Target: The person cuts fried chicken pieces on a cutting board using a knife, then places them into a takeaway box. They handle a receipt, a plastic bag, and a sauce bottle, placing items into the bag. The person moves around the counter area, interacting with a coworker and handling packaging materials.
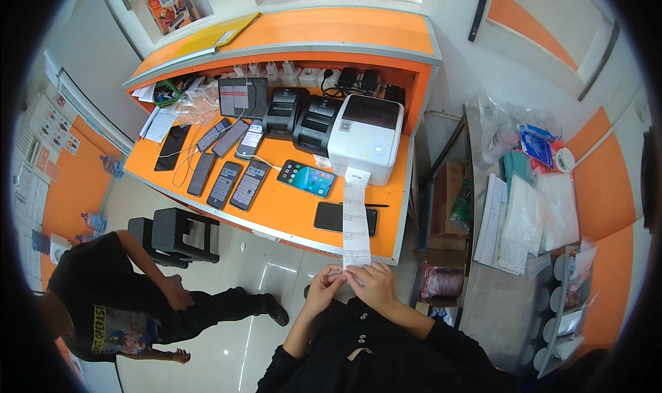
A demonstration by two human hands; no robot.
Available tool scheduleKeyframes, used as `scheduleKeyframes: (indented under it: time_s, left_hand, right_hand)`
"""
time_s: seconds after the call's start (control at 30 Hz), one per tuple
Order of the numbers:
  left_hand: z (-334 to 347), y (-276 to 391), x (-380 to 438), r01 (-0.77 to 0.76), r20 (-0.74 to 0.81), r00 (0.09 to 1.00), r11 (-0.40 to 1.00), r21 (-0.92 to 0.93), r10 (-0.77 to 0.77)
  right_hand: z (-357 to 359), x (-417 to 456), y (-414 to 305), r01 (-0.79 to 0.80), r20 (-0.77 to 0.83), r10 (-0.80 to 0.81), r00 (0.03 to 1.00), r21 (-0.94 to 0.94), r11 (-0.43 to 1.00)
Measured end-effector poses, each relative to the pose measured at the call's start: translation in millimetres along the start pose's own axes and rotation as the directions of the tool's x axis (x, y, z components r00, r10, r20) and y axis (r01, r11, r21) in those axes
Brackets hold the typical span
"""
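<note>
A long strip of printed labels point(357, 225) runs out of the front of a white label printer point(366, 139) and hangs over the desk's front edge. Its loose end is pinched between the fingertips of my left hand point(325, 285) and my right hand point(373, 284), close to my body. The strip passes across a dark smartphone point(328, 216) and a thin black pen point(380, 205). Beside the printer stand two black receipt printers point(316, 125) point(284, 112). Left of the strip lies a smartphone with a lit screen point(306, 178), a white cable plugged into it.
Several more smartphones point(250, 185) and a tablet point(243, 98) cover the orange desk point(289, 217). Adapters sit in a power strip point(309, 76) under the shelf. At left, a person in black point(129, 300) walks near black stools point(183, 235). A side table point(489, 310) holds papers and plastic packs.
</note>
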State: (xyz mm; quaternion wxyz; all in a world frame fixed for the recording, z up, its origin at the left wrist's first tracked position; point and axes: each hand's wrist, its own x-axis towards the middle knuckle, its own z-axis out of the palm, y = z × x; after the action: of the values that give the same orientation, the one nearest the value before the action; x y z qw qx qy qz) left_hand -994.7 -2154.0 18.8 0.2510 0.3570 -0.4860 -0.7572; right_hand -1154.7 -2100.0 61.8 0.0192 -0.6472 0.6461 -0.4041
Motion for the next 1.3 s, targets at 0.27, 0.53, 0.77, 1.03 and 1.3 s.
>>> scheduleKeyframes:
  time_s: [0.27,0.53,0.77,1.03,1.3]
  left_hand:
    - [2.5,-3.3,3.9,-0.026,-0.010,1.000,1.000,0.004,0.026]
    - [3.9,4.3,-1.3,0.050,-0.055,0.997,0.996,0.068,-0.047]
    - [-39.5,-32.8,18.7,-0.029,0.044,0.999,0.977,0.209,0.020]
    - [-90.2,-48.8,55.3,-0.088,0.268,0.959,0.804,0.588,-0.090]
    - [-93.2,-43.9,61.2,-0.190,0.345,0.926,0.600,0.777,-0.154]
  right_hand:
    - [2.8,5.9,3.8,-0.050,0.010,0.049,0.999,0.096,0.994]
    - [14.1,-12.4,24.9,-0.583,0.064,0.601,0.797,0.342,0.736]
    - [-86.5,-46.8,90.3,-0.251,-0.454,0.817,0.354,0.796,0.551]
    - [-210.9,-250.2,24.2,-0.564,-0.924,0.201,-0.326,0.360,0.743]
    - [-211.6,-382.0,-49.9,-0.950,-0.972,-0.044,-0.233,0.218,0.222]
